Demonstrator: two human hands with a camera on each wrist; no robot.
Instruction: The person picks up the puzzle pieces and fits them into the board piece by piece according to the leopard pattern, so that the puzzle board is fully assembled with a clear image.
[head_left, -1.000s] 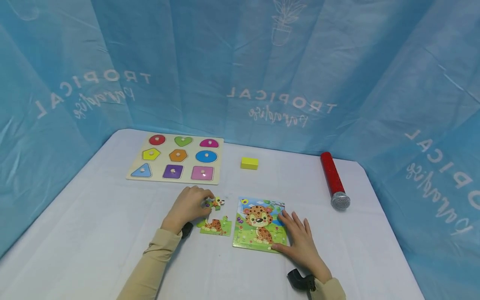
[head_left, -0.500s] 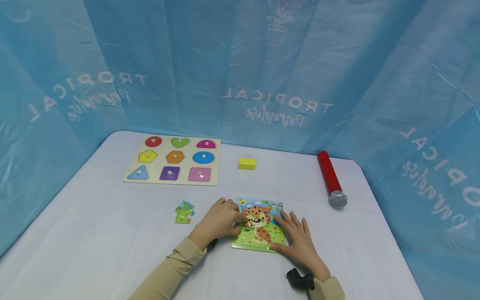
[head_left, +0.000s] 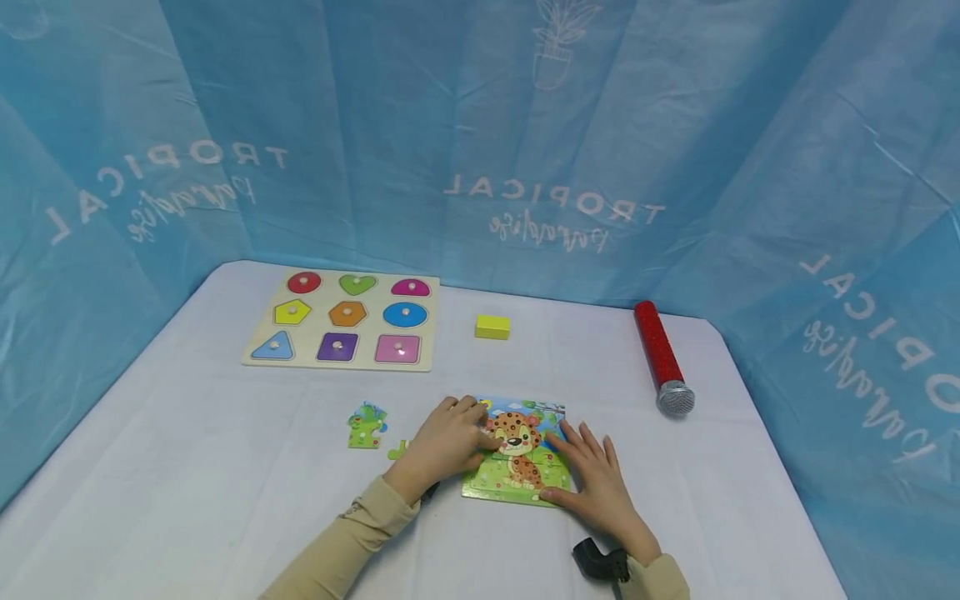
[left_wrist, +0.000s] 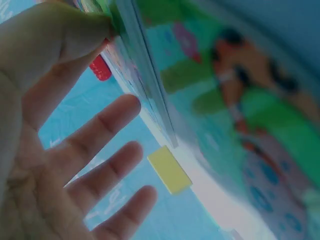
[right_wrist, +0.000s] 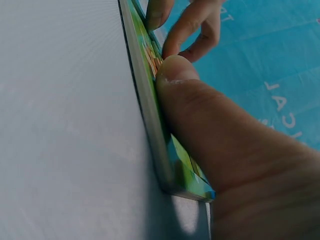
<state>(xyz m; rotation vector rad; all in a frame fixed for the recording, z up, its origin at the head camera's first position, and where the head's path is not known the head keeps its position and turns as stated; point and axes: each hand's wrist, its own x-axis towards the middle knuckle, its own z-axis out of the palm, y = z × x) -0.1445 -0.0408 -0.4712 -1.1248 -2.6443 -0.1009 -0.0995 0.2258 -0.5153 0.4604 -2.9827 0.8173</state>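
Note:
A leopard jigsaw puzzle (head_left: 525, 475) lies flat on the white table. My left hand (head_left: 442, 442) reaches over its left side, index fingertip on the leopard's face and thumb just below. In the left wrist view the other left fingers (left_wrist: 107, 165) spread out straight. My right hand (head_left: 600, 479) rests along the puzzle's right side, fingers spread, its thumb (right_wrist: 195, 110) on the lower right corner. Left of the puzzle lies a loose green jigsaw piece (head_left: 366, 427). A second loose piece (head_left: 397, 450) is mostly hidden by my left hand.
A wooden peg board (head_left: 315, 329) with coloured shapes lies at the back left. Near the back stands a yellow block (head_left: 492, 327). A red microphone (head_left: 660, 350) with a silver head lies at the right. Blue curtain (head_left: 375, 167) surrounds the table.
My left hand carried a pinched jigsaw piece rightward from the loose pieces to the puzzle's left side, then its index finger came down on the picture. The right hand stayed put.

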